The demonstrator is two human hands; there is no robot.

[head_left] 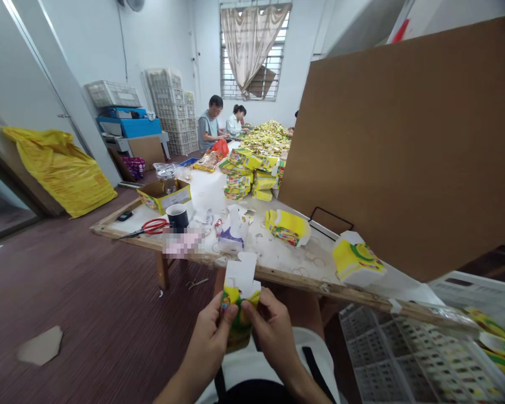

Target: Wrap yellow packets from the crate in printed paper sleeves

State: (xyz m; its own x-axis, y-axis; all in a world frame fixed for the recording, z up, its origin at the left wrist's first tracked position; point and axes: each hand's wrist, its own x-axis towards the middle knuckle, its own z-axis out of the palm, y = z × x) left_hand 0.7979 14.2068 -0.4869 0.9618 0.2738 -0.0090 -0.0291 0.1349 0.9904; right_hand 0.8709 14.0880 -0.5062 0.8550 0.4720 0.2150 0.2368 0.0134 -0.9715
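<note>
On my remote feed, here's the yellow printed carton (238, 325), just this side of the wood-edged table (204, 188), low over the wearer's lap. Its white flaps (240, 271) stand unfolded; the tallest overlaps the table's edge in view, and I can't tell whether they touch. I've got both hands grasping it: left hand (212, 325) on the left flank, right hand (274, 325) on the right, thumbs close together on the near face. So the carton lies right between the fingers, neither hand nearer, its long axis crossing the line from hand to hand. Which way's it pointing? Flapped end up and away, towards the table; other end down, towards the body.

Outward now: just past the table's near edge, a purple-printed white carton (232, 235). Right along the table, one yellow carton (287, 225), then another yellow carton (349, 259). On the table's left, red-handled scissors (155, 225) by a dark mug (177, 217). Beneath its right end, a white plastic crate (382, 350).
</note>
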